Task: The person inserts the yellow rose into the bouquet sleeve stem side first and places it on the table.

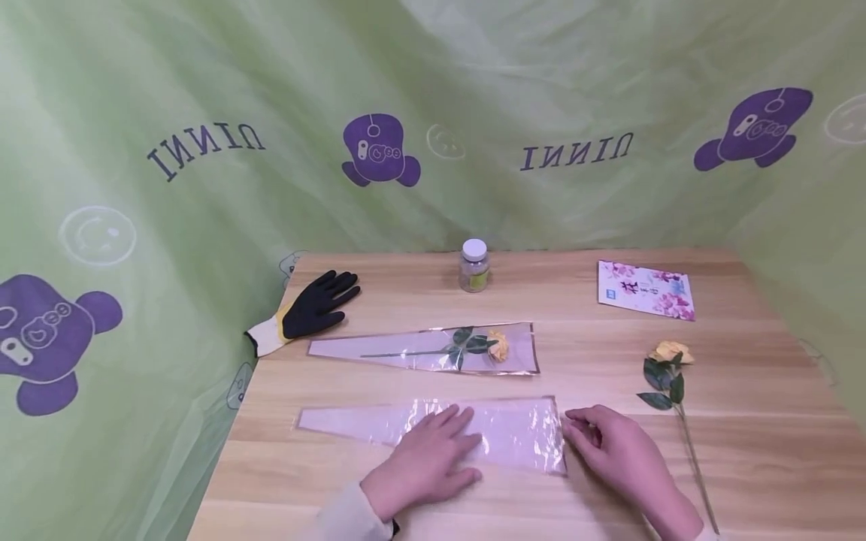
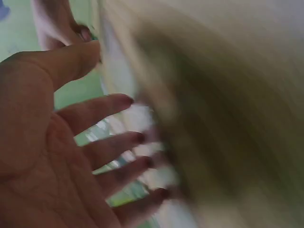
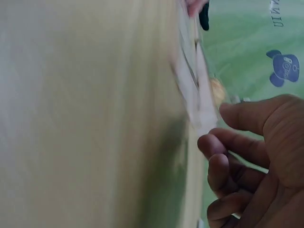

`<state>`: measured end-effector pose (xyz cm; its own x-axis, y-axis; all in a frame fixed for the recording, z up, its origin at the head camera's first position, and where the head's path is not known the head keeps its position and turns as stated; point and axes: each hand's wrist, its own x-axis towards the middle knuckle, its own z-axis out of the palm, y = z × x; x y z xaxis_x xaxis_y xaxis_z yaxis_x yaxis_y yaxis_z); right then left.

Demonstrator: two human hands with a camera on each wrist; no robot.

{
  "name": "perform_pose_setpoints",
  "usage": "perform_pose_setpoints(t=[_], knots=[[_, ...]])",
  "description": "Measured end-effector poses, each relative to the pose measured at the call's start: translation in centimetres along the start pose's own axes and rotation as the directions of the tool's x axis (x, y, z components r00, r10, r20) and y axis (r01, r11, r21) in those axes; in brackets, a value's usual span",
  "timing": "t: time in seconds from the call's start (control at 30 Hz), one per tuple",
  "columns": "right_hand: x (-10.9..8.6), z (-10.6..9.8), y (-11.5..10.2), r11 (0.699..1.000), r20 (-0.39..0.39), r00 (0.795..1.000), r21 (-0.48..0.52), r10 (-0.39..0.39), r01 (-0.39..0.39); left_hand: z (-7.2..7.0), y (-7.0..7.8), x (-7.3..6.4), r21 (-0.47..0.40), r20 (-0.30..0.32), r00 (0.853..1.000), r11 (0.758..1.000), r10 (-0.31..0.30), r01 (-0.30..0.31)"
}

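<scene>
A clear flower sleeve with a brown border (image 1: 517, 428) lies flat on the table, tapering to the left. My left hand (image 1: 429, 458) rests on its middle with the fingers spread; the left wrist view shows the same hand (image 2: 57, 142) palm-on. Beside the sleeve's wide right end is my right hand (image 1: 619, 451), fingers loosely bent. A gap shows between thumb and forefinger of this hand (image 3: 256, 152) in the right wrist view. Farther back, a second flower sleeve (image 1: 406, 346) contains a yellow artificial rose (image 1: 498, 346). Another yellow rose (image 1: 671, 352) lies right of my right hand.
At the back left lies a black-and-white work glove (image 1: 311, 308). A small jar with a white lid (image 1: 474, 267) stands at the back middle. A floral-printed packet (image 1: 646, 289) lies at the back right. Green printed cloth (image 1: 473, 90) hangs around the wooden table (image 1: 406, 293).
</scene>
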<state>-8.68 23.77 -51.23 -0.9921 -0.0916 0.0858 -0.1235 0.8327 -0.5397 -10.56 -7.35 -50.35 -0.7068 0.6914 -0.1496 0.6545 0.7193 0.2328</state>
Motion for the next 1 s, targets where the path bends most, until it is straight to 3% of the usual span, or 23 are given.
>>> perform_pose_setpoints(t=[0.2,0.47,0.63,0.73,0.87,1.0], knots=[[1.2,1.7,-0.6,0.997,0.020,0.999,0.056,0.050,-0.051,0.1,-2.1,1.0,-0.033,-0.044,0.998,0.998,-0.052,0.051],[1.4,1.8,-0.9,0.978,0.104,0.982,0.121,0.156,-0.168,0.1,-2.2,1.1,-0.042,-0.038,0.998,0.998,-0.048,0.047],[1.2,1.8,-1.0,0.970,0.100,0.985,0.184,0.141,-0.158,0.1,-2.0,0.9,-0.053,-0.034,0.998,0.997,-0.054,0.052],[0.9,1.6,-1.2,0.949,0.094,0.987,0.275,0.133,-0.154,0.1,-2.0,0.8,-0.059,-0.033,0.998,0.997,-0.051,0.049],[0.9,1.2,-1.4,0.894,0.156,0.973,0.393,0.168,-0.217,0.1,-2.2,0.9,-0.060,-0.039,0.998,0.997,-0.048,0.045],[1.1,1.3,-1.5,0.869,0.176,0.969,0.436,0.174,-0.235,0.1,-2.3,1.0,-0.065,-0.043,0.998,0.997,-0.052,0.050]])
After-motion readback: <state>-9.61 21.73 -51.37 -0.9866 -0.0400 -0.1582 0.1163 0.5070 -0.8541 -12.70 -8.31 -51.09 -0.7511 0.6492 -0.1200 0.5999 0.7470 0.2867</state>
